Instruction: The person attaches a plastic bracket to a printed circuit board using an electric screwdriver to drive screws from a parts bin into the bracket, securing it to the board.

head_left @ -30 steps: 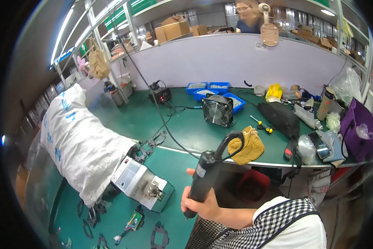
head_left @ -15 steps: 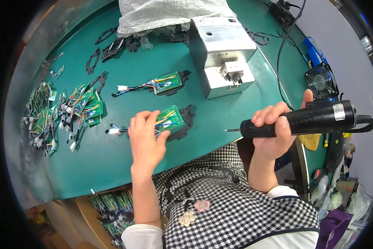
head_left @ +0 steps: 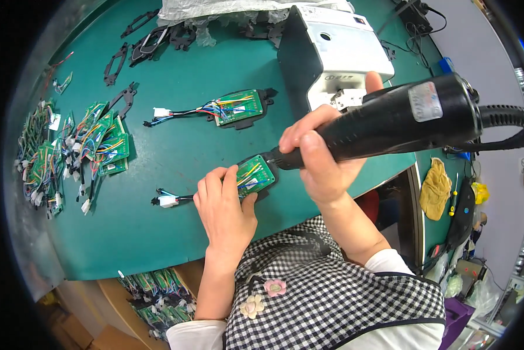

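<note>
My left hand [head_left: 224,204] presses down on a small green circuit board [head_left: 255,174] with coloured wires, seated in a black frame near the table's front edge. Its wire lead ends in a white connector [head_left: 167,200] to the left. My right hand [head_left: 323,157] grips a black electric screwdriver [head_left: 402,119], whose tip touches the board's right edge. A coiled black cable runs off the tool's rear to the right.
A second wired board [head_left: 237,107] lies further back on the green table [head_left: 157,151]. A pile of similar boards [head_left: 75,151] sits at the left, black frames [head_left: 151,44] at the back. A white-and-grey machine [head_left: 332,46] stands behind the tool. A yellow cloth [head_left: 436,189] lies right.
The view swung down from the far bench to the table in front. The screwdriver moved left from the table's edge until its tip met the board under my left hand.
</note>
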A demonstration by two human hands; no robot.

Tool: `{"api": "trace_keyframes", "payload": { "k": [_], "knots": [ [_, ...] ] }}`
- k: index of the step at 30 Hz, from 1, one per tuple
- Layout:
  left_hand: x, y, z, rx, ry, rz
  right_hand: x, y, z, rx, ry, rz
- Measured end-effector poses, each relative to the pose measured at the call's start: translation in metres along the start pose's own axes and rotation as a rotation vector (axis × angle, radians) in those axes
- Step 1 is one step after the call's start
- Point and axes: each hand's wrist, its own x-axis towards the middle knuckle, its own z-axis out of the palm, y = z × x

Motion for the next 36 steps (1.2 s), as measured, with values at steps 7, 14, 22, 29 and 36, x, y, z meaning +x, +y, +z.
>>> {"api": "trace_keyframes", "payload": {
  "k": [7, 14, 22, 29, 36],
  "knots": [
    [0.001, 0.001, 0.002, -0.036, -0.011, 0.000, 0.005, 0.013, 0.001, -0.077, -0.045, 0.024],
    [0.004, -0.002, -0.001, 0.018, -0.031, 0.030, 0.006, 0.013, 0.001, -0.068, -0.045, 0.080],
    [0.003, -0.004, -0.002, -0.012, -0.077, 0.044, 0.003, 0.019, 0.007, -0.010, -0.012, 0.110],
    [0.006, -0.004, -0.004, -0.008, -0.082, 0.050, 0.001, 0.028, 0.005, 0.020, -0.060, 0.259],
    [0.011, -0.002, -0.002, -0.008, -0.093, 0.064, 0.006, 0.033, -0.011, -0.165, -0.355, 0.033]
  ]
}}
